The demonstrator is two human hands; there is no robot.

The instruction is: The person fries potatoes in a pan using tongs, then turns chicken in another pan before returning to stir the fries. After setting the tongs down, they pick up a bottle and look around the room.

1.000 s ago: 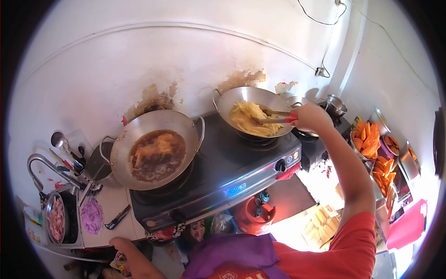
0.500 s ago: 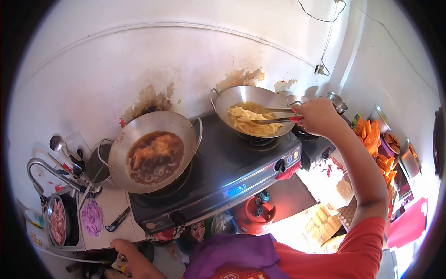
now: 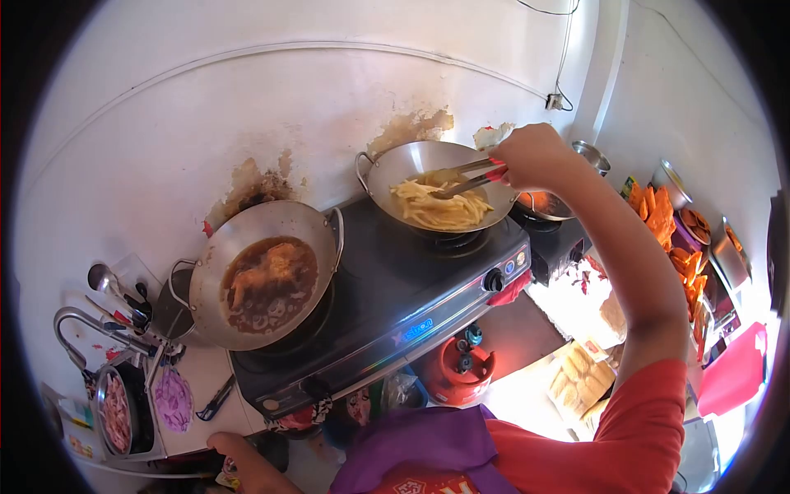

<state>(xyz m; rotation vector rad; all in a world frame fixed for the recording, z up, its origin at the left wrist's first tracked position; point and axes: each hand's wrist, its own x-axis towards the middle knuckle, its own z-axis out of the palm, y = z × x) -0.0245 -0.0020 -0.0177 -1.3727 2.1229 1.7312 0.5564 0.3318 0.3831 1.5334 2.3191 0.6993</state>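
Observation:
My right hand (image 3: 533, 158) is closed around the red grips of metal tongs (image 3: 467, 183). The tongs' tips reach down among pale French fries (image 3: 436, 206), which lie in oil in the right wok (image 3: 395, 165). In the left wok (image 3: 210, 284), browned battered pieces (image 3: 267, 272) sit in dark bubbling oil. My left hand (image 3: 230, 449) is low at the counter's front edge; its fingers are mostly hidden. Closest to it on the counter is a dark-handled knife (image 3: 216, 401). Both woks stand on a black gas stove (image 3: 387, 263).
Sliced red onion (image 3: 174, 399) lies left of the knife, beside a bowl of raw meat (image 3: 115, 412) by the sink. A red gas cylinder (image 3: 462, 370) stands under the stove. Orange fried pieces (image 3: 656, 216) and a pink board (image 3: 732, 375) are at right.
My right hand has risen with the tongs, whose tips are now closer together and steeper over the fries. My left hand stays at the counter edge. The view has shifted slightly.

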